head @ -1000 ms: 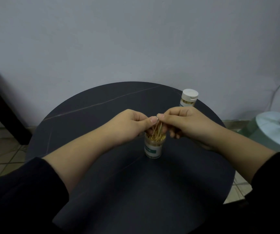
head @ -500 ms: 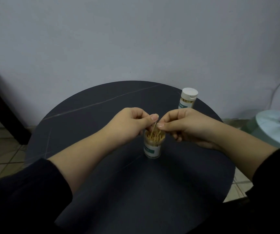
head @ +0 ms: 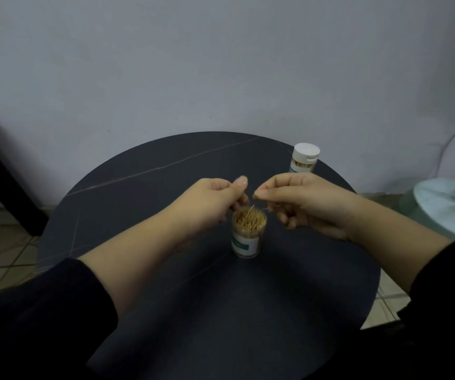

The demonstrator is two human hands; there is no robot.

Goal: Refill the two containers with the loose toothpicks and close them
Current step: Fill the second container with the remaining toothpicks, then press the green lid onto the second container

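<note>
Toothpicks (head: 249, 220) fill the open container (head: 245, 244) mid-desk (head: 221, 311), crowded by both hands above its rim: left grip (head: 215, 198) curled, hold unclear, right grip (head: 297, 204) pinching a toothpick (head: 265, 208), capped container (head: 304, 160) behind it.

One open container (head: 247, 237), one capped container (head: 304, 159), one table (head: 144, 187).

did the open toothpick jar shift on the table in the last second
No. The open jar stands at the same spot on the table, the same gap from the capped jar.
</note>
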